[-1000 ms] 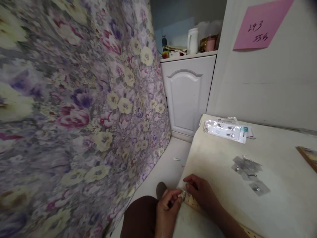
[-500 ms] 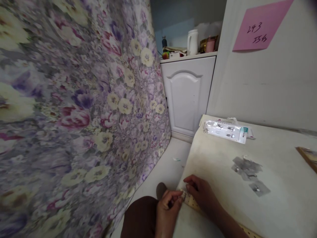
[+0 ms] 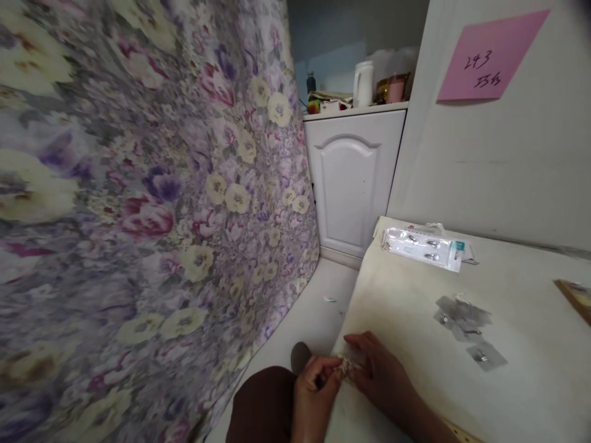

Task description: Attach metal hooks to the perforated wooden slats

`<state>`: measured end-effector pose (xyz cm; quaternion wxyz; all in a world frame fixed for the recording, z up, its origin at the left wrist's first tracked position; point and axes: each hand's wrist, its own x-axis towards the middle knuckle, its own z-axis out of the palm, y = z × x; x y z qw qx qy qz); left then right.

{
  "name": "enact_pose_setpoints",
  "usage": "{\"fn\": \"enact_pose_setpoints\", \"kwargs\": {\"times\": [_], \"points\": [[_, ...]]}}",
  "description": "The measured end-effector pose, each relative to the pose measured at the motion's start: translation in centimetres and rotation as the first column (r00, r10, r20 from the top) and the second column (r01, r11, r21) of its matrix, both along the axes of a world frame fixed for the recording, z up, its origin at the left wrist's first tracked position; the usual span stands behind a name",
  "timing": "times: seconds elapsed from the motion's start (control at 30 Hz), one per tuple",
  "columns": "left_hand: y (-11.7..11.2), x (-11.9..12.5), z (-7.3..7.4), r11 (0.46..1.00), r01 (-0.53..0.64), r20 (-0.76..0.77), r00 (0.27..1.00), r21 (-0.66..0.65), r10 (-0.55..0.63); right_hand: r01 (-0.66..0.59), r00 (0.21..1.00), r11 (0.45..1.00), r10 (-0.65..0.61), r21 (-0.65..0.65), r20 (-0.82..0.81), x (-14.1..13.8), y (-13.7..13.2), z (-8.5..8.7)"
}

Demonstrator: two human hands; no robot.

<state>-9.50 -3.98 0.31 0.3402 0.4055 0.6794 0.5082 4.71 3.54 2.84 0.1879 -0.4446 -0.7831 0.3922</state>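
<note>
Both my hands meet at the near left corner of a white table (image 3: 517, 394). My left hand (image 3: 314, 394) is curled, its fingers pinching a small shiny metal piece (image 3: 345, 368). My right hand (image 3: 381, 375) closes its fingertips on the same piece from the other side. I cannot make out exactly what the piece is. Several clear adhesive hooks (image 3: 464, 314) lie loose on the table to the right of my hands. A clear packet of hooks (image 3: 422, 248) rests near the table's far edge.
A large floral cloth (image 3: 138, 215) hangs along the left. A white cabinet (image 3: 353, 178) stands behind, with a white jug (image 3: 363, 83) and jars on top. A pink note (image 3: 492, 58) is stuck on the wall. A wooden edge (image 3: 575, 295) shows at right.
My hands have drawn slightly closer together over the small piece. The view has dropped a little, with everything sitting lower in the frame.
</note>
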Motion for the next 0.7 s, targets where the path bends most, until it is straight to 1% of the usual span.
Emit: {"fn": "enact_pose_setpoints", "kwargs": {"times": [0.13, 0.23, 0.33, 0.5, 0.7], "points": [[0.2, -0.1, -0.3, 1.000, -0.007, 0.056, 0.998, -0.029, 0.008, 0.019, 1.000, 0.998, -0.020, -0.064, -0.017, -0.1, 0.4, -0.3], [0.3, -0.2, -0.3, 0.998, -0.019, 0.105, 0.994, -0.052, 0.024, 0.006, 0.999, 0.994, -0.010, -0.105, -0.037, -0.2, 0.7, -0.6], [0.4, -0.2, 0.0, 0.998, -0.025, 0.147, 0.989, -0.049, 0.032, 0.005, 0.998, 0.994, -0.011, -0.105, -0.061, -0.3, 0.9, -0.9], [0.2, -0.3, 0.1, 1.000, -0.015, 0.186, 0.982, 0.001, 0.014, 0.011, 0.998, 0.996, -0.016, -0.084, -0.066, -0.3, 0.9, -0.9], [0.1, -0.5, 0.1, 0.999, -0.024, 0.209, 0.978, 0.030, 0.018, 0.049, 0.993, 0.997, -0.055, -0.063, -0.103, -0.1, 0.7, -1.2]]}}
